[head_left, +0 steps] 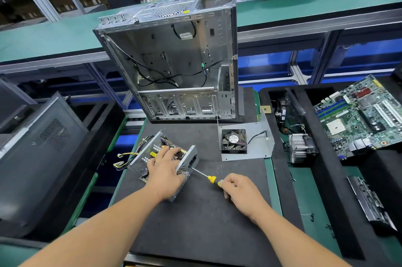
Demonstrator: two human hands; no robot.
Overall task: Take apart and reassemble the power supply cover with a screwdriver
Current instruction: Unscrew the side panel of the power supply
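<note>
The power supply [145, 159] lies open on the black mat, its circuit board and bundled wires exposed. My left hand [166, 168] rests on top of it, fingers spread over the board and the perforated end wall [187, 166]. My right hand [241, 190] grips the yellow-handled screwdriver [205, 176], whose shaft points left with its tip against the end wall beside the socket. The removed cover [250, 142], a bent grey sheet with a black fan [233, 140] mounted on it, lies flat on the mat to the right.
An empty computer case [174, 60] stands upright behind the mat. A black foam tray on the right holds a motherboard [361, 118], a heatsink [301, 147] and cables. A dark case panel [41, 158] leans at the left. Paper stacks sit on the far shelf.
</note>
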